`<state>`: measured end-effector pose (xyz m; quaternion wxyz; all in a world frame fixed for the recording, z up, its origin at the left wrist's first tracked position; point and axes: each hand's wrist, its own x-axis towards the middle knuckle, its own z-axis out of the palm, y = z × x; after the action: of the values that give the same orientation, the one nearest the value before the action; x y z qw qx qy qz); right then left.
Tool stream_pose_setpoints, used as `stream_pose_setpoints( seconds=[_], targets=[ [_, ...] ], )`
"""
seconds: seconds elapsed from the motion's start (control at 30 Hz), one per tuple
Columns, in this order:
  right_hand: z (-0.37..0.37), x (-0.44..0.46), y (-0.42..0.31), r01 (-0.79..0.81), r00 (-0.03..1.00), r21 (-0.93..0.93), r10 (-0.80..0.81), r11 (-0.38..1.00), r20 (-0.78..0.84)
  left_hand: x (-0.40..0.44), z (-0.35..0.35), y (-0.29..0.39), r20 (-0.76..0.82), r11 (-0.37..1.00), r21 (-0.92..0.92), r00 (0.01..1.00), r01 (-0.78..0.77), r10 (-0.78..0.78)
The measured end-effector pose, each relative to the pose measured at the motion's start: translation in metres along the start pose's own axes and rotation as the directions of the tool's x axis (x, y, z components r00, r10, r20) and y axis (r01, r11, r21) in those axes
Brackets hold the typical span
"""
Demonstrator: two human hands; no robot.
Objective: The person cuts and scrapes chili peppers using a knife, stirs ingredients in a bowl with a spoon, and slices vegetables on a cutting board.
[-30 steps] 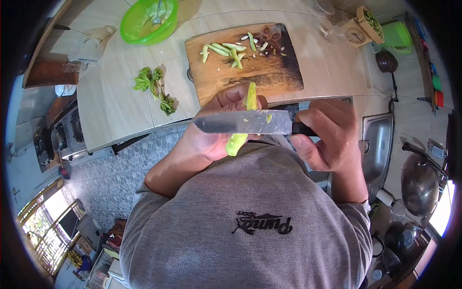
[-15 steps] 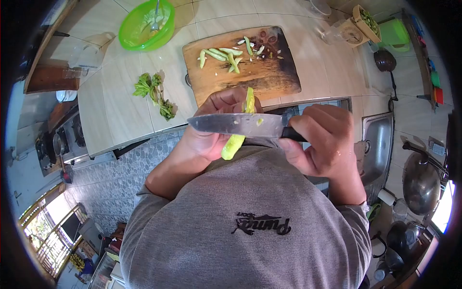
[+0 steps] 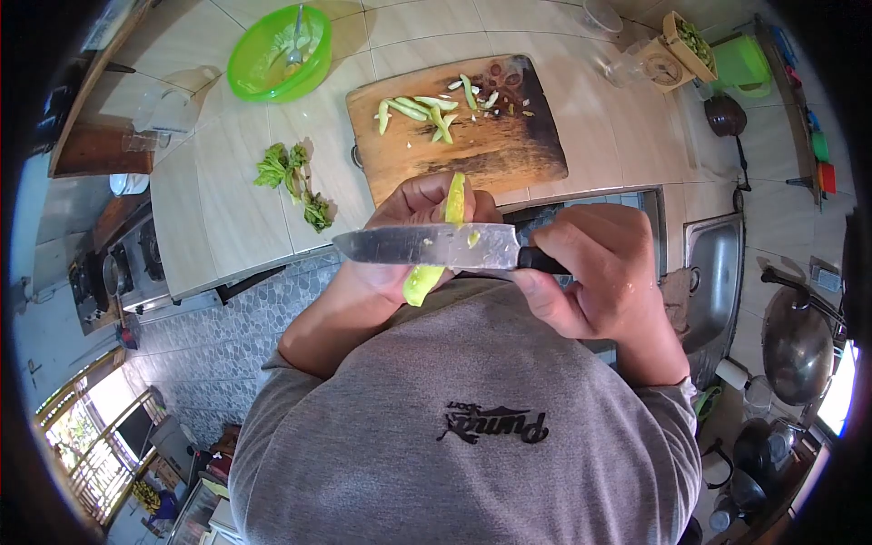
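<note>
In my left hand (image 3: 411, 202) is a long pale green cucumber piece (image 3: 456, 200), gripped by the fingers and held nearly upright in front of my chest. My right hand (image 3: 604, 263) is wrapped round the black handle of a kitchen knife (image 3: 400, 247). The broad blade lies crosswise over the cucumber and hides its middle and part of my left palm. Small green bits cling to the blade. Beyond my hands is a worn wooden cutting board (image 3: 490, 154), with several cut green strips (image 3: 413, 109) and small white scraps on it.
A green bowl (image 3: 250, 77) with a spoon stands at the back left. Leafy greens (image 3: 292, 177) lie on the tiled counter (image 3: 209, 200) left of the board. To the right are a kitchen scale (image 3: 663, 68) and a steel sink (image 3: 713, 245).
The knife blade has shifted slightly left and down across the cucumber piece, with my right hand following. The cucumber has tilted and moved slightly left. Both hands keep their grip.
</note>
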<state>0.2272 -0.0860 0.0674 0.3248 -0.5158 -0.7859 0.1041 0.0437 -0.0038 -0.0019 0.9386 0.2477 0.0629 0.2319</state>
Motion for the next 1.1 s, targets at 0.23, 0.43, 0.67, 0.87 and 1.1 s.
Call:
stream_pose_setpoints(
  seconds=[0.23, 0.43, 0.67, 0.87, 1.1],
  targets=[
    [-0.001, 0.0, -0.005, -0.012, 1.0, -0.023, 0.013, 1.0, 0.011, 0.0, -0.005, -0.003, -0.004, 0.999, 0.033, 1.0, 0.018, -0.018],
    [0.0, -0.003, -0.004, 0.005, 1.0, -0.035, -0.005, 0.999, -0.003, 0.001, -0.003, -0.009, 0.006, 1.0, -0.023, 1.0, 0.0, 0.0],
    [-0.003, -0.004, -0.009, -0.011, 1.0, -0.072, 0.012, 0.997, 0.013, 0.001, 0.002, -0.007, -0.026, 0.999, -0.034, 0.999, 0.019, -0.02],
    [-0.001, -0.005, -0.01, 0.003, 1.0, -0.109, -0.005, 0.994, -0.02, 0.005, -0.018, -0.022, 0.101, 0.988, -0.106, 0.987, -0.114, 0.125],
    [0.001, -0.007, -0.011, 0.025, 0.999, -0.127, -0.03, 0.992, -0.039, 0.004, -0.016, -0.022, 0.089, 0.99, -0.104, 0.991, -0.091, 0.1]
  ],
)
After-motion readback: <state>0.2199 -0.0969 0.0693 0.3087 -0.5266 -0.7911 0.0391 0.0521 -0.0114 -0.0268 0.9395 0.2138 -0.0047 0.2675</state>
